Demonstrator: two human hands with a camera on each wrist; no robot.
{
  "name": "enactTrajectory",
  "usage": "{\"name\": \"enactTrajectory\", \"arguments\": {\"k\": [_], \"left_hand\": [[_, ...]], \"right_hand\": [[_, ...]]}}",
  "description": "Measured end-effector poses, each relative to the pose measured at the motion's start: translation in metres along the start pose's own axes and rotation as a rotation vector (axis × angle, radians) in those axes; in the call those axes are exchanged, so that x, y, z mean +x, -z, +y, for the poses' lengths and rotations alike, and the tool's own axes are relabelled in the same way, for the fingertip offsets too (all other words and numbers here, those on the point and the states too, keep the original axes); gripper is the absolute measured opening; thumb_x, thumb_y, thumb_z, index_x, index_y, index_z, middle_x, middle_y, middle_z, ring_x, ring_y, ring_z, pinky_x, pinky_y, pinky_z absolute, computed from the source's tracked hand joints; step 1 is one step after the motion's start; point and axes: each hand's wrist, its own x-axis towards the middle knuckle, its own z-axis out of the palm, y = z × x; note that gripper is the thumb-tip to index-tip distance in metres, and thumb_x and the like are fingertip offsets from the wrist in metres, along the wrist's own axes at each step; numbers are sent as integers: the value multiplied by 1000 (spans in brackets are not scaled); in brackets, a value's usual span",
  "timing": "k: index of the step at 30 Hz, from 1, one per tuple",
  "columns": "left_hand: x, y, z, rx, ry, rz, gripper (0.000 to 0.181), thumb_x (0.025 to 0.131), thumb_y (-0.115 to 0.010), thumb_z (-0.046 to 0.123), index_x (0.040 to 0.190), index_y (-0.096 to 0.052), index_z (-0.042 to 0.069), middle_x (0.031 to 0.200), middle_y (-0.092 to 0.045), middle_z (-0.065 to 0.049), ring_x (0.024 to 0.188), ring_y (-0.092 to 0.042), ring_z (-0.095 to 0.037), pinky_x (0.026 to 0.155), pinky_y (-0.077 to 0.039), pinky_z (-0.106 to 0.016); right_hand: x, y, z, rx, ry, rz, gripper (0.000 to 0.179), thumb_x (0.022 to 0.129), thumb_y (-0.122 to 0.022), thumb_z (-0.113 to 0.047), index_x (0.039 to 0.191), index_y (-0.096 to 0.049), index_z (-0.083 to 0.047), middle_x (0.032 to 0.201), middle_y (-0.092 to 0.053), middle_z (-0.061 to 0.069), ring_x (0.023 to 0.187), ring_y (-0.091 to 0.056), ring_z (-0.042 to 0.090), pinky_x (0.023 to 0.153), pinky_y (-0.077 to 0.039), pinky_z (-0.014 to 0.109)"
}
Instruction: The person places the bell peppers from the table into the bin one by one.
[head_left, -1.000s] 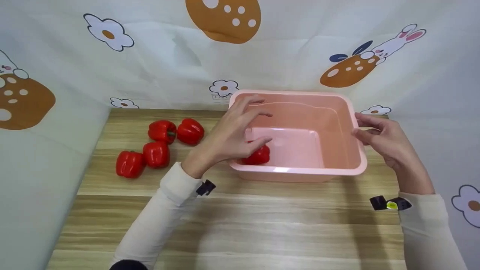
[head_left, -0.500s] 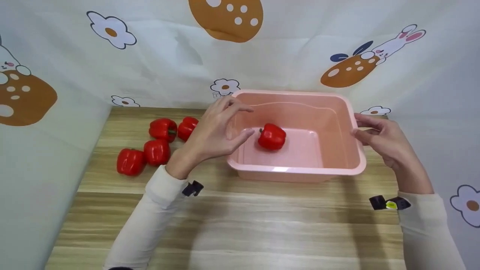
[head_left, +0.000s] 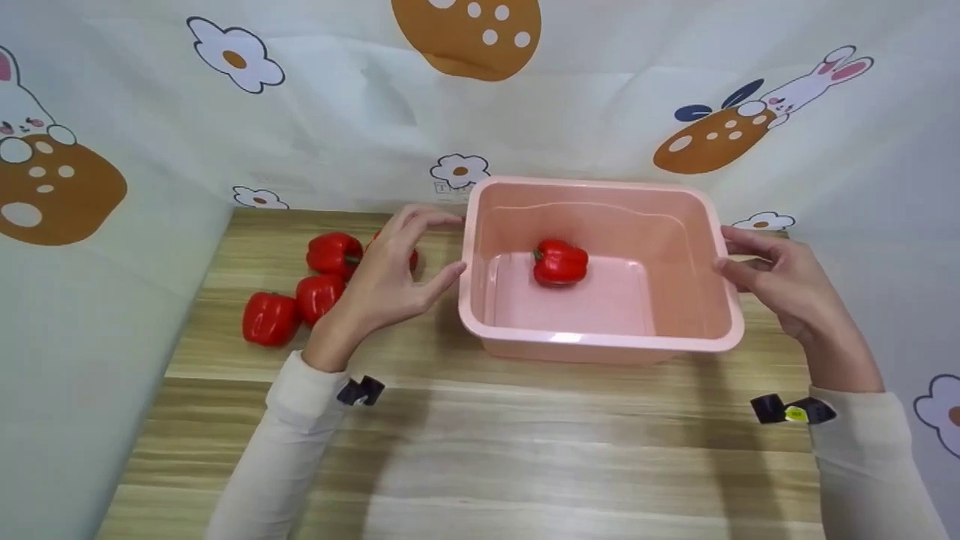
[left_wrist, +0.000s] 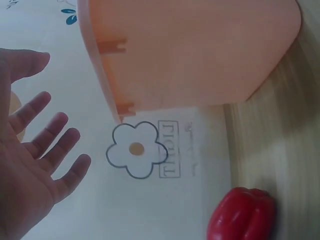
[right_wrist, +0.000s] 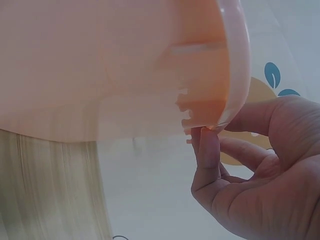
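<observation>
A pink plastic basin [head_left: 566, 337] stands on the table, with one red bell pepper [head_left: 560, 263] lying on its floor. My right hand [head_left: 784, 289] pinches the basin's right rim between thumb and fingers, as the right wrist view also shows. At the left side, my left hand [head_left: 390, 277] is spread with bent, parted fingers and holds nothing. Its fingertips come right up to the left rim in the head view; the left wrist view shows the palm and fingers bare. Several more bell peppers [head_left: 270, 319] lie left of this hand, which partly hides one of them.
The wooden table [head_left: 570, 442] meets a pale printed cloth [head_left: 330, 112] behind the basin. More cloth hangs along the left and right sides. Dark camera straps sit at both wrists, over white sleeves [head_left: 259, 450].
My left hand has drawn back leftward out of the basin to outside its left rim. The pepper inside has rolled from the front left corner toward the middle. The right hand stays at the rim.
</observation>
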Motion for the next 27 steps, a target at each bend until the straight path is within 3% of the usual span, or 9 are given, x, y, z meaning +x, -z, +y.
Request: {"name": "enactTrajectory", "arguments": {"k": [7,13,21,27], "left_hand": [[-17,8,-17,-39,60,64,54,88,-75,29,137,-55,18,139,-57,-1,131,-53,-18,110,-50,-48],[-41,14,-40,-55,129,112,51,90,-74,30,136,-56,21,136,-59,-1,124,-57,-15,102,-53,-44],[-74,14,-65,-78,192,141,50,90,-75,25,136,-56,21,134,-60,1,124,-56,-12,109,-44,-20],[-99,20,-75,-98,254,195,50,89,-75,15,135,-57,13,135,-61,-5,128,-55,-15,112,-44,-45]], "right_hand": [[1,0,0,-1,-12,1,59,98,-65,-25,151,-45,-10,118,-61,-4,90,-71,-1,75,-61,20],[0,2,0,12,-16,-5,58,98,-65,-24,151,-46,-10,117,-62,-7,90,-71,0,75,-61,21],[-1,4,1,22,-27,-5,59,98,-65,-23,152,-44,-9,114,-63,-11,92,-70,-3,75,-60,21],[0,3,2,-4,-27,-11,61,98,-65,-26,153,-43,-10,116,-62,-9,90,-70,-2,74,-61,21]]}}
